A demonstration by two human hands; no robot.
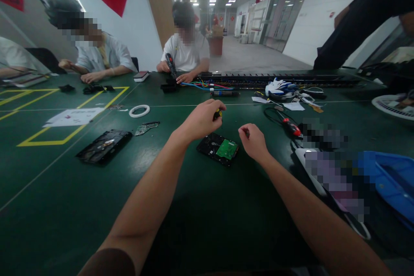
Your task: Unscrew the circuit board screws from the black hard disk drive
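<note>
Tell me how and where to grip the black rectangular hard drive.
Probably best: pinch the black rectangular hard drive by its long edges, from above the near side. It lies flat, its green circuit board faces up, and the left hand is near the far edge.

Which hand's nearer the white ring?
Left. The left hand is to the right of the white ring; the right hand is farther right, past the hard drive.

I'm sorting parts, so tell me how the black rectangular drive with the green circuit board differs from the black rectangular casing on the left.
The drive bears a green circuit board; the casing shows no green. The drive looks smaller than the casing. Both are black, roughly rectangular and lie on the dark green tabletop.
</note>
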